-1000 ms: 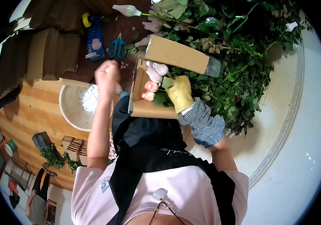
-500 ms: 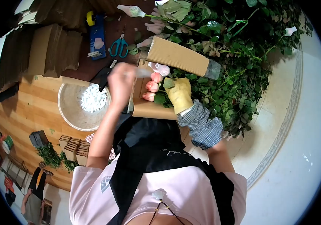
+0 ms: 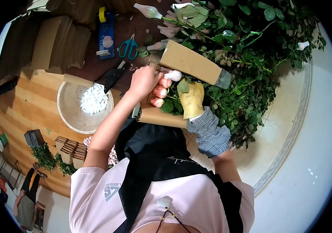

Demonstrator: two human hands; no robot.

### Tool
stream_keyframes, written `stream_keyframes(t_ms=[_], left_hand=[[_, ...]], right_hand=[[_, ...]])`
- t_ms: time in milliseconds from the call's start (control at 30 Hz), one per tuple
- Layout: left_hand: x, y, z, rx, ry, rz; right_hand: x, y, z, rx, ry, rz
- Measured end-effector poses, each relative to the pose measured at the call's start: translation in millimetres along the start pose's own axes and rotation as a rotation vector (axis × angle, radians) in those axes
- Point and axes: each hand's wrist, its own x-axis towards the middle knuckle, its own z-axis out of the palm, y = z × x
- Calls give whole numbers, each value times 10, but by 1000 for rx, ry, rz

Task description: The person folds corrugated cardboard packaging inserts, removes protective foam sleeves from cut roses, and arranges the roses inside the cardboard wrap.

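Note:
My left hand [image 3: 144, 82], bare, is closed at the top of a short row of pink roses [image 3: 160, 92]; what its fingers pinch is hidden. Right beside those fingertips lies a bloom in a white foam net [image 3: 173, 75]. My right hand [image 3: 192, 100] wears a yellow glove and is wrapped round the leafy stems just behind the blooms, with a leaf [image 3: 183, 87] over its fingers. Under the roses is a brown cardboard sheet [image 3: 162, 118], and a folded corrugated cardboard piece [image 3: 190, 62] lies beyond the gloved hand.
A round tub [image 3: 65, 118] with white foam nets [image 3: 94, 99] stands at left. Blue-handled scissors [image 3: 128, 48], a blue tape dispenser [image 3: 106, 35] and stacked cardboard [image 3: 53, 46] lie farther back. Leafy rose stems [image 3: 247, 83] heap up at right. Another person [image 3: 28, 198] is at far lower left.
My left hand has moved right, from above the tub's edge to the roses, with a whitish blur at its fingers earlier. My gloved right hand keeps its hold; the view has shifted slightly.

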Motion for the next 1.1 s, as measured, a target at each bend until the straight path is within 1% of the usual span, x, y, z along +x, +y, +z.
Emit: stream_keyframes(t_ms=[33,67,100,133,167,200,233,300,333,367,400,433,500,567,600,633,667,700,733,767,833,867,900,933,967,1000,1033,1067,1100], left_hand=[[4,9,8,-5,2,-1],[-10,12,17,-65,27,42],[-37,-1,26,-126,49,78],[-70,3,3,-133,49,62],[-99,29,-45,-335,-6,25],[-120,35,-57,-541,-60,-9],[-130,-33,6,-554,-56,-21],[-139,-295,143,-841,46,-113],[-187,-428,131,-740,229,59],[-288,-405,-76,-722,361,-58],[-375,-543,-190,-847,427,-167],[-499,-599,-476,-720,343,-246],[-585,-533,-580,-592,525,169],[-664,-425,-606,-802,207,44],[-664,-383,-592,-827,-8,-122],[-608,-267,-579,-728,-113,-135],[-527,-145,-530,-515,-123,-41],[-472,-30,-405,-374,-89,-28],[-363,143,-374,-140,-216,-65],[-341,314,-350,-64,-142,2],[-257,383,-62,35,196,217],[-210,363,12,9,277,346],[-215,325,57,9,275,348],[-225,316,0,-64,174,304],[-250,291,-39,-137,72,258],[-315,221,-72,-255,149,232],[-458,199,-256,-476,204,97],[-589,5,-386,-381,316,72],[-794,-255,-520,-314,325,-74]], right_hand=[[-7,-5,41,109,85,46],[-8,-1,77,219,167,91],[-5,19,104,220,159,85],[18,21,74,119,152,82],[34,19,47,17,145,76],[40,16,29,96,165,121],[30,18,31,93,152,109],[27,9,55,231,251,179],[22,23,75,210,243,173],[12,30,73,208,232,171],[21,40,60,238,237,162],[42,50,47,268,243,150],[56,52,27,299,261,131],[75,62,-13,199,234,50],[86,46,-39,183,243,28],[81,42,-35,178,240,28],[77,44,-25,164,226,21],[67,48,-15,152,212,14],[59,48,-5,146,210,13],[54,48,7,128,177,15],[38,80,28,107,144,21],[24,95,41,166,138,42],[8,110,64,227,133,62],[12,121,61,273,175,122],[9,130,47,275,175,124],[9,136,22,269,173,143],[29,128,15,268,172,161],[19,156,49,226,154,145],[12,166,38,235,153,156]])
